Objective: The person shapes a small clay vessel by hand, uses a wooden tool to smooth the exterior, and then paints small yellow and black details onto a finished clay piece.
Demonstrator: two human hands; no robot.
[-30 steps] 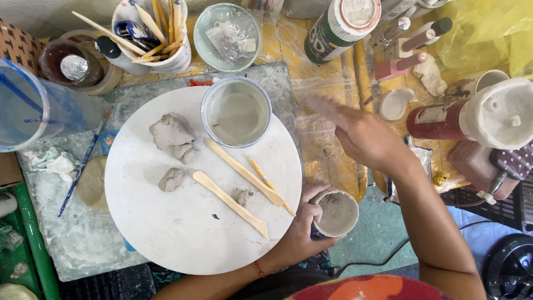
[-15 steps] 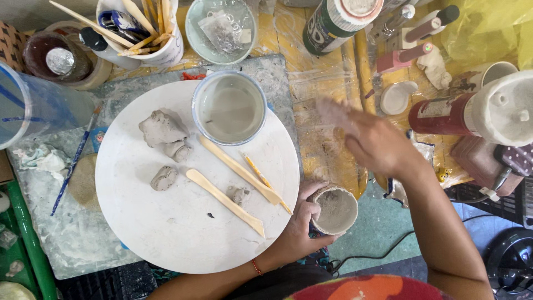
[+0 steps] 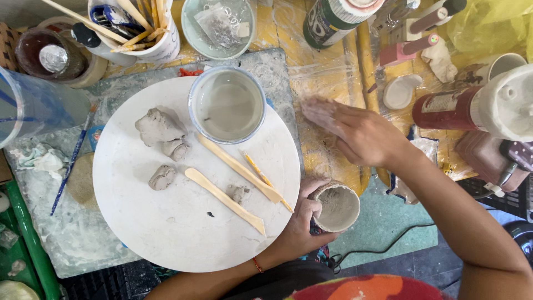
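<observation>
Clay cup (image 3: 337, 207) upright, mouth facing up, gripped by left hand (image 3: 300, 222) fingers beside round board (image 3: 166, 233); right hand (image 3: 361, 133) open, flat.

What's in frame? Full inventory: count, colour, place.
round board: 1, white, centre-left
water bowl: 1, pale rim, cloudy water, board's top edge
clay lumps: about 4, grey, on board
wooden tools: 2, tan, lying diagonally on board
thin stick: 1, yellow-orange, beside wooden tools
tool cup: 1, white, top left, full of sticks
dish: 1, pale green, top centre
clay cup: 1, grey, right of board
spray can: 1, red with white cap, right
left hand: gripping clay cup
right hand: open, clay-dusted, over plastic sheet
</observation>
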